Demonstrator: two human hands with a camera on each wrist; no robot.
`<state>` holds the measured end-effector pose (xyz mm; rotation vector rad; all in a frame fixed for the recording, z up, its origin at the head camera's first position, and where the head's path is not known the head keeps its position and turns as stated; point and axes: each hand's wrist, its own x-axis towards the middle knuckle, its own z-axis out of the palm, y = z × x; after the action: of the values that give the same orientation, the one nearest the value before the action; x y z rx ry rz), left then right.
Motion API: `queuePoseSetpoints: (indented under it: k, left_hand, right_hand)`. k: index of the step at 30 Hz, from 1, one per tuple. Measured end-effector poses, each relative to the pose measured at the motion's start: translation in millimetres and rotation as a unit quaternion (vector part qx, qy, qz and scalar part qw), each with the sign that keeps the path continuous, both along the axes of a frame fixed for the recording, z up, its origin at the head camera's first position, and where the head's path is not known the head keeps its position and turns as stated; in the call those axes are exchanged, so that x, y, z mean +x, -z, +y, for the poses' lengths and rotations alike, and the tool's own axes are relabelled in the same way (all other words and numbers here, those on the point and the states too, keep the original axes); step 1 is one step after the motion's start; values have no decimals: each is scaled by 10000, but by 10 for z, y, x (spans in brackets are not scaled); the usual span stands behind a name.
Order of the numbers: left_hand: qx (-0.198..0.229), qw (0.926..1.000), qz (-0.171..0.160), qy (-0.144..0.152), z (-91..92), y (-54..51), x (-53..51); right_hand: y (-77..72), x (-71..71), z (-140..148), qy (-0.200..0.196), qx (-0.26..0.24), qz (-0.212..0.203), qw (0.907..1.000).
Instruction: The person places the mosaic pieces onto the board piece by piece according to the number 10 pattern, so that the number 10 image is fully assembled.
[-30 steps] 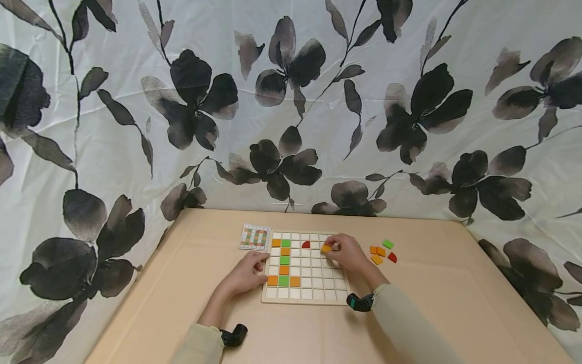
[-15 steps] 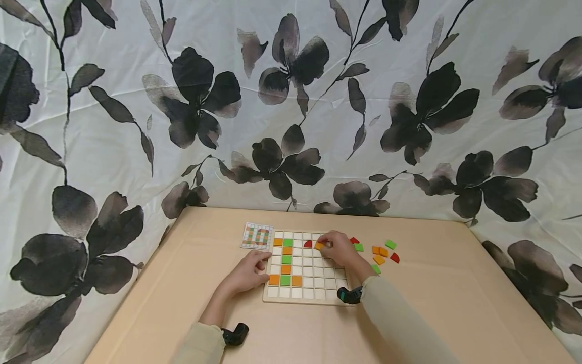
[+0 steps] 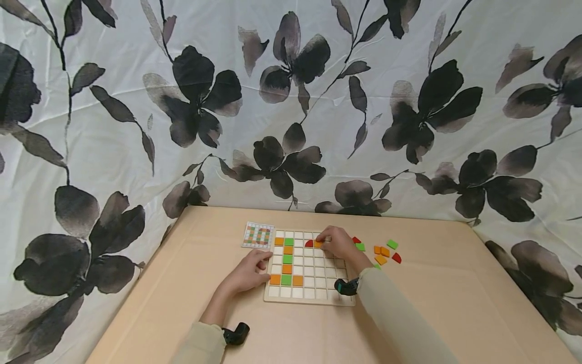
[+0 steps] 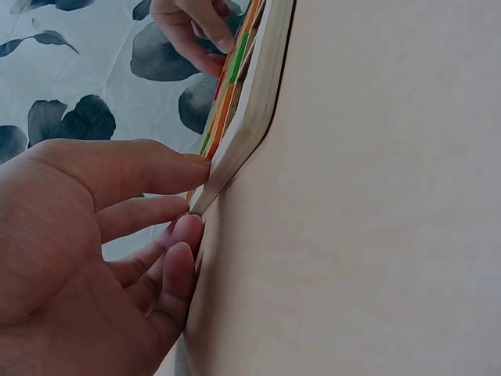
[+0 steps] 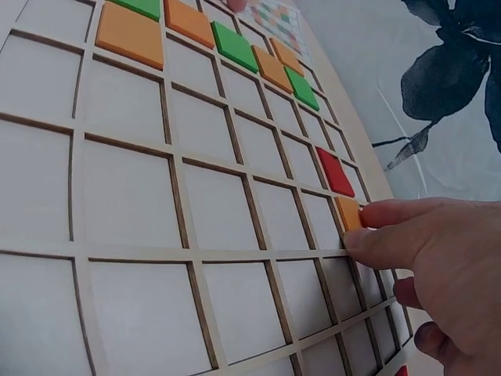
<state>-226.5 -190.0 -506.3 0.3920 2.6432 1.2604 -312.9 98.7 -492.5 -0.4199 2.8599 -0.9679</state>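
Note:
A wooden grid board (image 3: 318,294) with white squares lies on the table. My left hand (image 3: 247,273) holds its left edge; in the left wrist view the thumb meets the board's rim (image 4: 246,129) while the other fingers curl beside it. Orange and green tiles (image 3: 288,259) fill several squares on the left side. My right hand (image 3: 337,242) pinches an orange tile (image 5: 349,213) between thumb and forefinger, at a top-row-side square just right of a red quarter-round tile (image 5: 335,171). The fingers partly cover the orange tile.
Loose orange, green and red tiles (image 3: 381,260) lie on the table right of the board, partly behind the right forearm. A small printed pattern card (image 3: 257,235) sits at the board's upper left corner. A floral cloth (image 3: 291,111) hangs behind the table (image 3: 182,253).
My right hand has moved left over the board with the orange tile, bringing it beside the red tile. More loose tiles show behind the right hand. The left hand stays at the board's edge.

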Motion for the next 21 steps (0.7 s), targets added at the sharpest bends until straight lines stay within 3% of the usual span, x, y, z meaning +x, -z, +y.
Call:
queuePoseSetpoints:
  k: [11, 21]
  left_hand:
    - [8, 10000, -8, -44, 5, -11, 26]
    - [9, 10000, -29, -60, 1, -13, 33]
  right_hand:
    - [4, 55, 162, -48, -336, -28, 9994]
    - [-14, 169, 485, 160, -144, 191, 9996]
